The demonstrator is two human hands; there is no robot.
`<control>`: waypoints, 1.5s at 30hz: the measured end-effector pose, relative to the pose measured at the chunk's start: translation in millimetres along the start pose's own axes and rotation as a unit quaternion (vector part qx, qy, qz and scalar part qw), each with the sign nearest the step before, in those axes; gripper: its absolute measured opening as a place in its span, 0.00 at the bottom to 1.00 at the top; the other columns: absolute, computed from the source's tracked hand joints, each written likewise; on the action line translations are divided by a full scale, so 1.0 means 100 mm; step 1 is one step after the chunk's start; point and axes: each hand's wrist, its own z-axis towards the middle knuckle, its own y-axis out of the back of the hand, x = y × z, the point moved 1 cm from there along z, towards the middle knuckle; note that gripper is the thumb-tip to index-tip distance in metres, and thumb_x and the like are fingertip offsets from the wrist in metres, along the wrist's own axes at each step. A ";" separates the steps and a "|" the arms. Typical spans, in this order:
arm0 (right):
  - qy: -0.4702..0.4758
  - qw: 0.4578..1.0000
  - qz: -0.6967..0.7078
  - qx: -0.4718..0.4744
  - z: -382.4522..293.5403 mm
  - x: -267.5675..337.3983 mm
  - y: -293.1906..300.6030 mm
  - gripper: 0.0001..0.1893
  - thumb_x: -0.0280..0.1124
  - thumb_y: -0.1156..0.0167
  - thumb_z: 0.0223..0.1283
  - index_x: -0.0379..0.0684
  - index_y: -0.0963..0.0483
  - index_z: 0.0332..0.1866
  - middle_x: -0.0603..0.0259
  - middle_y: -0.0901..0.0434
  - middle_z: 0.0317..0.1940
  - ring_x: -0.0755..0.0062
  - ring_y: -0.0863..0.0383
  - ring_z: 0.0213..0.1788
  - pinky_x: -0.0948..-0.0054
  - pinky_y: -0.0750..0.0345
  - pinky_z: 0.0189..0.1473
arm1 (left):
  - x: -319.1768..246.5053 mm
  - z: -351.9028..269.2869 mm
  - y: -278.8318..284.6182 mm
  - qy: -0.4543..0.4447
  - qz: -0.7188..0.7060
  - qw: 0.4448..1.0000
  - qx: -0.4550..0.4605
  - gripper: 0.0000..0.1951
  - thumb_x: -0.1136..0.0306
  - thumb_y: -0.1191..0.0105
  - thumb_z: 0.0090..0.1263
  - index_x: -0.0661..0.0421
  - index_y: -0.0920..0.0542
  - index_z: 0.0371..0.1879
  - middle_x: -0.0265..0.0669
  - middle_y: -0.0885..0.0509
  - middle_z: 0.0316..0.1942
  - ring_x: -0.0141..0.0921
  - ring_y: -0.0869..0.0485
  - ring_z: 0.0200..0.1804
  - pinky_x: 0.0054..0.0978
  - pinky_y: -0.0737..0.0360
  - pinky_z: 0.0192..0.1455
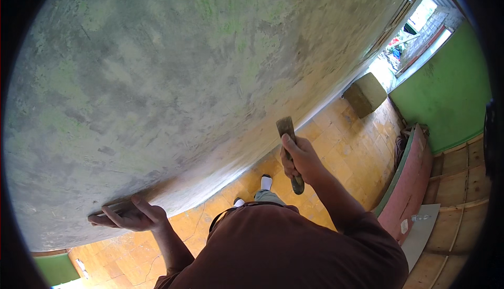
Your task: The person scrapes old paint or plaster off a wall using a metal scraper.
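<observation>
In my right hand (301, 157) is a putty knife (284, 126), gripped by its handle. Its wide blade points up and away from me, apart from the wall as far as I can tell. A large plastered wall (177, 92), mottled grey with faint green patches, fills the upper left of the view. My left hand (136, 215) is at the wall's lower part, fingers extended and somewhat apart, with nothing visible in it. Its fingertips look to be against the surface, where a dark shadow lies beside them.
Yellow-orange tiles (327, 147) cover the floor under my feet. A boxy block (366, 94) stands by the bright doorway (388, 62), beside a green wall (449, 92). To the right are a pink panel (409, 186), a clear plastic bottle (420, 217) and battened wooden boards (453, 230).
</observation>
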 end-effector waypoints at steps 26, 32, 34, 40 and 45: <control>0.036 0.998 -0.056 -0.015 0.19 0.09 0.05 0.24 0.48 0.51 0.75 0.41 0.34 0.24 0.68 0.38 0.10 0.79 0.41 0.08 0.75 0.37 0.15 | -0.10 0.03 -0.07 0.005 0.010 1.000 -0.016 0.30 0.61 0.49 0.73 0.63 0.38 0.70 0.54 0.52 0.77 0.51 0.59 0.79 0.57 0.61 0.77; 0.086 0.996 -0.031 -0.023 0.10 0.16 -0.01 0.25 0.47 0.50 0.74 0.42 0.34 0.21 0.70 0.37 0.10 0.81 0.39 0.09 0.76 0.38 0.14 | -0.06 0.02 -0.05 -0.004 0.013 0.999 -0.030 0.30 0.61 0.50 0.73 0.63 0.38 0.70 0.53 0.52 0.77 0.52 0.59 0.79 0.57 0.60 0.77; 0.030 0.998 -0.052 -0.017 0.08 0.01 0.04 0.25 0.49 0.50 0.74 0.41 0.34 0.24 0.69 0.39 0.10 0.79 0.41 0.08 0.75 0.37 0.15 | -0.06 0.00 -0.06 0.002 0.017 0.999 -0.032 0.30 0.61 0.50 0.72 0.63 0.38 0.70 0.53 0.52 0.77 0.51 0.59 0.79 0.57 0.61 0.77; 0.065 0.997 -0.016 -0.022 0.22 0.26 -0.07 0.25 0.49 0.50 0.74 0.41 0.35 0.24 0.69 0.39 0.09 0.79 0.41 0.08 0.75 0.38 0.14 | -0.03 -0.03 -0.05 0.005 0.004 1.000 -0.004 0.32 0.62 0.53 0.72 0.63 0.43 0.72 0.54 0.59 0.78 0.48 0.66 0.80 0.53 0.63 0.78; 0.055 0.998 -0.027 -0.028 0.10 0.07 0.00 0.25 0.49 0.50 0.74 0.41 0.35 0.24 0.69 0.39 0.10 0.80 0.41 0.08 0.75 0.38 0.14 | -0.05 -0.02 -0.08 0.006 0.017 1.000 -0.022 0.31 0.61 0.52 0.72 0.63 0.40 0.71 0.54 0.55 0.78 0.49 0.62 0.80 0.55 0.61 0.78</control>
